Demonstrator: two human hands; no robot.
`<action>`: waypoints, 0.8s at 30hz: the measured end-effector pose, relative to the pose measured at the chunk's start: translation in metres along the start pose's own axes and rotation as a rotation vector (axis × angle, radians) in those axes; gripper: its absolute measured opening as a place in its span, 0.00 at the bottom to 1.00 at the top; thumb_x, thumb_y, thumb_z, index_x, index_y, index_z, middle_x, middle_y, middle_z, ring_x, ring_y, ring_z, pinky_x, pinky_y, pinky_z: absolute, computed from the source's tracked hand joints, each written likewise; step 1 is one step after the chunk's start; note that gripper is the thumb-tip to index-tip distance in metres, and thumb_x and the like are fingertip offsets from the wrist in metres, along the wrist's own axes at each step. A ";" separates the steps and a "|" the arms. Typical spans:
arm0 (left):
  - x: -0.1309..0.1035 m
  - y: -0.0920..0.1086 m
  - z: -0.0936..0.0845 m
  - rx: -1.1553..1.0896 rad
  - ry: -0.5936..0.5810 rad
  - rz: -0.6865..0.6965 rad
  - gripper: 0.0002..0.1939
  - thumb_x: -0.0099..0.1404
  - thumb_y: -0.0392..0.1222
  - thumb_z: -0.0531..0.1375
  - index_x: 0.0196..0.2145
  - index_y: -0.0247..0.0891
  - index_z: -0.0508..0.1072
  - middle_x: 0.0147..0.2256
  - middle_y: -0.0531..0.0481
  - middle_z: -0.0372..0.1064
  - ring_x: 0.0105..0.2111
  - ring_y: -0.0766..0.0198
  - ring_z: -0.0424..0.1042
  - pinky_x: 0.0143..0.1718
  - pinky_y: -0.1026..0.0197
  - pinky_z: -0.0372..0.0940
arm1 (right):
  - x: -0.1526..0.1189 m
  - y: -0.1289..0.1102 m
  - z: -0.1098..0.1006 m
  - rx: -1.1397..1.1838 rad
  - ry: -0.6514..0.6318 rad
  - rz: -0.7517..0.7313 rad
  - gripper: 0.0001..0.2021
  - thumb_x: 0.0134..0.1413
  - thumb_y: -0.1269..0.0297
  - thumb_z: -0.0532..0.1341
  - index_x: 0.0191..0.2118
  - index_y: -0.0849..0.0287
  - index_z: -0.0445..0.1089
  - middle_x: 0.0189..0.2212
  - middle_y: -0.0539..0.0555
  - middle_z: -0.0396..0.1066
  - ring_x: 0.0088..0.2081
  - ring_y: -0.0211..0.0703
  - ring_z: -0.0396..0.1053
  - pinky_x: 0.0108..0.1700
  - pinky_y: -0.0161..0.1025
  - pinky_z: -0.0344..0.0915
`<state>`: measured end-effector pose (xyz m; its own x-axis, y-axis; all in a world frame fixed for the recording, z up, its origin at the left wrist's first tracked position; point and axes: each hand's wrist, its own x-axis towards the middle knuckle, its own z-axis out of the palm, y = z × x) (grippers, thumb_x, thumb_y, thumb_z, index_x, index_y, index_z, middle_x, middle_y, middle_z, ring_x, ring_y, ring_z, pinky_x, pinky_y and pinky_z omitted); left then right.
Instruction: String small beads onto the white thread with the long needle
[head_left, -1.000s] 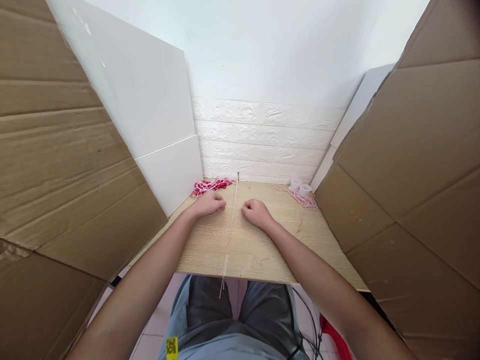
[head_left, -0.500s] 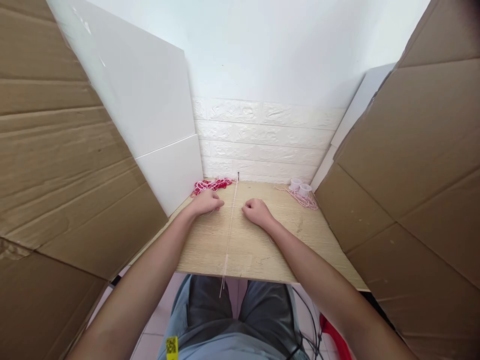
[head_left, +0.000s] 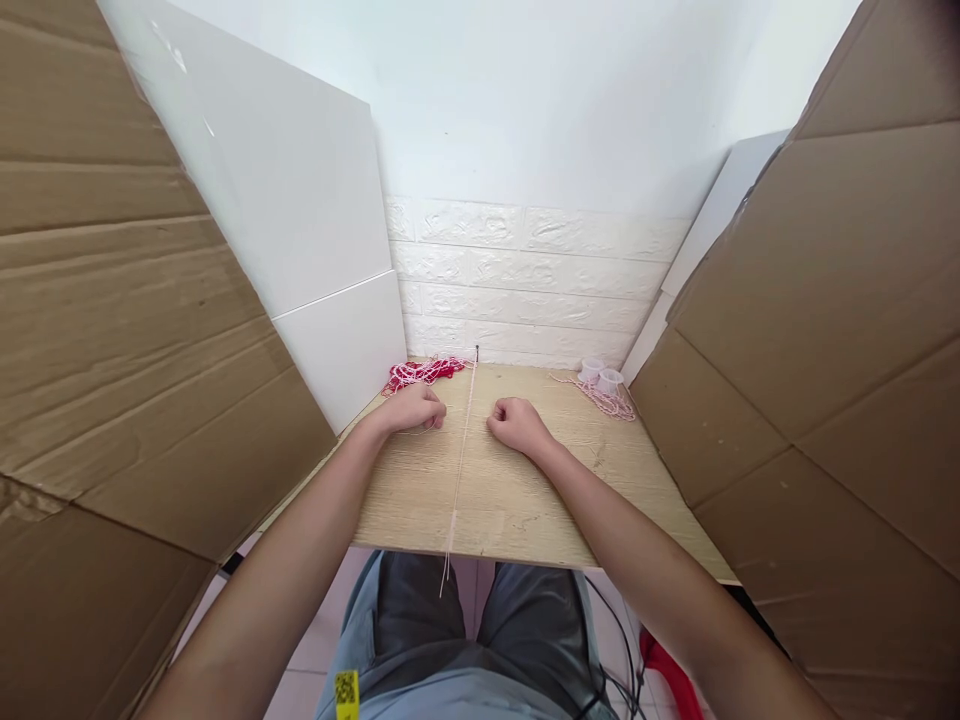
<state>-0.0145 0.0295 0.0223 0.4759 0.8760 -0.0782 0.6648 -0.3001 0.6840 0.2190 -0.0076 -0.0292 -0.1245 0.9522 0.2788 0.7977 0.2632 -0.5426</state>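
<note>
A pale cord [head_left: 463, 450] runs from a small dark nail [head_left: 477, 348] at the back of the wooden board down over its front edge, where its ends hang loose. Left of the cord, my left hand [head_left: 417, 408] is closed in a pinch, with a thin thread trailing beside its fingers. My right hand [head_left: 517, 425] is curled closed just right of the cord; what its fingers hold, if anything, is too small to make out. Neither hand touches the upright cord.
Red and pink-white cords [head_left: 424, 372] lie in a heap at the back left. Pink cords [head_left: 611, 403] and two small clear cups [head_left: 609, 380] sit at the back right. Cardboard panels [head_left: 135, 300] stand on both sides of the board [head_left: 525, 520].
The thin thread that stretched across the cord between my hands no longer shows there. My left hand has dipped slightly, and my right hand has shifted a little right.
</note>
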 end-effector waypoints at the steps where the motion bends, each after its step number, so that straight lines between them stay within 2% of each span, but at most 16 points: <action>1: 0.001 -0.001 0.000 -0.013 0.004 -0.006 0.15 0.53 0.48 0.57 0.18 0.36 0.75 0.18 0.49 0.67 0.20 0.65 0.61 0.23 0.62 0.53 | -0.001 -0.001 -0.002 0.036 0.023 -0.020 0.04 0.46 0.67 0.57 0.25 0.60 0.66 0.24 0.51 0.69 0.28 0.38 0.62 0.31 0.34 0.53; 3: 0.002 -0.003 0.001 0.008 0.059 -0.033 0.19 0.56 0.52 0.56 0.17 0.36 0.74 0.17 0.49 0.65 0.19 0.65 0.61 0.23 0.62 0.53 | -0.004 -0.004 -0.007 0.140 0.055 -0.054 0.03 0.47 0.67 0.57 0.29 0.59 0.67 0.26 0.50 0.69 0.29 0.37 0.63 0.32 0.33 0.55; 5: 0.003 -0.005 0.004 0.076 0.114 -0.036 0.20 0.55 0.54 0.59 0.16 0.36 0.71 0.16 0.51 0.63 0.18 0.66 0.59 0.21 0.62 0.50 | -0.007 -0.009 -0.011 0.261 0.017 -0.048 0.05 0.49 0.66 0.56 0.32 0.59 0.67 0.26 0.50 0.69 0.28 0.37 0.64 0.32 0.32 0.56; 9: 0.005 -0.008 0.009 0.073 0.085 0.070 0.18 0.50 0.55 0.64 0.21 0.36 0.71 0.21 0.52 0.66 0.22 0.66 0.61 0.22 0.64 0.50 | -0.008 -0.013 -0.013 0.402 -0.104 -0.006 0.10 0.51 0.65 0.56 0.40 0.59 0.68 0.26 0.49 0.69 0.29 0.38 0.65 0.32 0.33 0.59; 14: 0.003 0.002 0.015 -0.059 0.096 0.174 0.21 0.48 0.55 0.67 0.31 0.37 0.71 0.25 0.54 0.63 0.25 0.66 0.61 0.25 0.65 0.53 | -0.005 -0.012 -0.010 0.439 0.026 -0.103 0.15 0.49 0.67 0.58 0.45 0.60 0.68 0.42 0.55 0.71 0.41 0.40 0.68 0.42 0.36 0.63; 17: -0.001 0.014 0.020 -0.090 0.107 0.232 0.24 0.48 0.55 0.69 0.36 0.37 0.70 0.27 0.55 0.62 0.27 0.67 0.60 0.27 0.65 0.55 | -0.006 -0.016 -0.011 0.485 0.030 -0.066 0.14 0.51 0.66 0.57 0.46 0.59 0.67 0.34 0.52 0.72 0.36 0.40 0.68 0.40 0.37 0.64; 20: -0.004 0.025 0.025 -0.117 0.128 0.275 0.26 0.49 0.55 0.68 0.41 0.37 0.70 0.36 0.51 0.66 0.30 0.66 0.62 0.30 0.64 0.58 | -0.009 -0.024 -0.014 0.676 -0.066 0.005 0.14 0.55 0.62 0.57 0.47 0.57 0.65 0.26 0.48 0.71 0.30 0.39 0.69 0.36 0.37 0.64; 24: -0.004 0.032 0.031 -0.147 0.223 0.294 0.22 0.55 0.53 0.64 0.42 0.36 0.71 0.44 0.45 0.68 0.36 0.64 0.65 0.35 0.63 0.61 | -0.013 -0.036 -0.016 0.987 -0.178 0.047 0.23 0.52 0.56 0.64 0.53 0.55 0.62 0.29 0.50 0.74 0.34 0.42 0.73 0.37 0.38 0.66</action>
<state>0.0225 0.0050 0.0222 0.4859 0.8262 0.2850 0.4217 -0.5072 0.7516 0.2013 -0.0317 -0.0005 -0.2567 0.9529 0.1615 -0.0320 0.1586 -0.9868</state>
